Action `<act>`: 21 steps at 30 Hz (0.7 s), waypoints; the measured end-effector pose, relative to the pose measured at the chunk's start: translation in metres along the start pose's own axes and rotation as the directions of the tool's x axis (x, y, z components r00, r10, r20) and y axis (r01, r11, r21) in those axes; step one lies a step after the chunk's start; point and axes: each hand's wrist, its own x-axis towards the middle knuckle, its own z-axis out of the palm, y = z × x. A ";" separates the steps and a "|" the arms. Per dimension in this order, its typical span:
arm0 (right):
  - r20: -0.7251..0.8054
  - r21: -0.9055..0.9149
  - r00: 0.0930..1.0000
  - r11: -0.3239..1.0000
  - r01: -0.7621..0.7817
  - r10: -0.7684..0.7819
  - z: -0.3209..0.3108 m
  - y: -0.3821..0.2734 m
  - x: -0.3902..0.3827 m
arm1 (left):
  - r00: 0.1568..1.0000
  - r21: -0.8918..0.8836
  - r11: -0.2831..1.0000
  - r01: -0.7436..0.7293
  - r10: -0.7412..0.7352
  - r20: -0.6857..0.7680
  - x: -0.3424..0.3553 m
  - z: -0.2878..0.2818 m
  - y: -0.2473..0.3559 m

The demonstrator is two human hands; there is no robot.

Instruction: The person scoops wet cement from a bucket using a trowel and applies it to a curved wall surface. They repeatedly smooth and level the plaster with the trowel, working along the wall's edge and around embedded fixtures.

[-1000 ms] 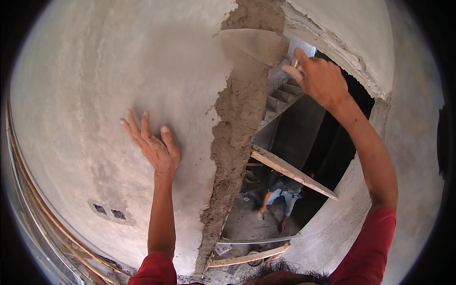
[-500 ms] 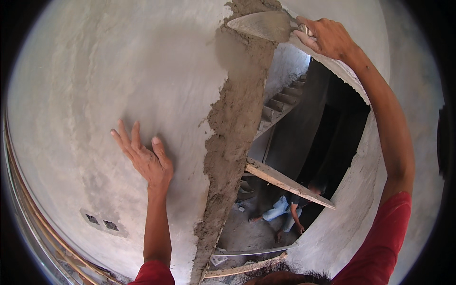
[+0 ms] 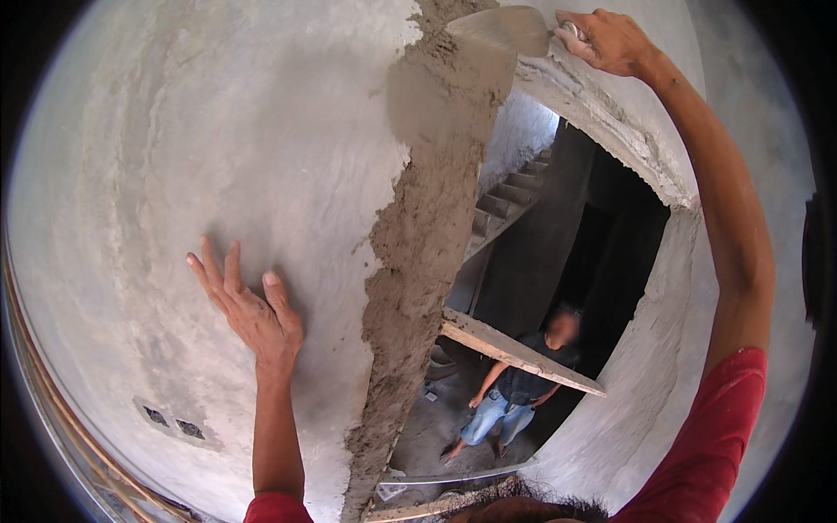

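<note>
My right hand (image 3: 606, 42) is closed around the handle of a pointed trowel (image 3: 501, 31), up near the top of the opening. The trowel's blade lies over the upper end of a strip of fresh brown mortar (image 3: 427, 209), which runs down the edge of the wall with a ragged left border. Lower on the left, my left hand (image 3: 257, 318) rests with fingers spread against the smooth grey wall (image 3: 218, 166). It holds nothing.
Right of the mortar is an opening with a wooden plank (image 3: 514, 350) slanting across it. Beyond it stand a person (image 3: 501, 405) in jeans and a concrete staircase (image 3: 514, 196). Two electrical boxes (image 3: 173, 423) are set low in the wall. Long poles (image 3: 65, 436) lie at lower left.
My right hand and the trowel have shifted slightly up and right in the picture. The person beyond the opening, bent low before, now stands upright. My left hand stays on the wall.
</note>
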 end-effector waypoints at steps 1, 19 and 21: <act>0.014 -0.002 1.000 1.000 -0.015 0.015 -0.003 0.005 0.001 | 1.000 0.004 1.000 -0.001 0.001 0.001 0.001 -0.001 -0.001; -0.025 0.249 0.979 0.949 -0.192 0.204 -0.052 -0.073 -0.094 | 1.000 -0.047 0.999 0.019 -0.019 0.010 -0.001 -0.001 -0.001; -0.048 0.250 0.993 0.963 -0.097 0.112 -0.061 -0.123 -0.106 | 1.000 -0.045 0.999 0.012 -0.012 0.001 0.000 -0.002 -0.004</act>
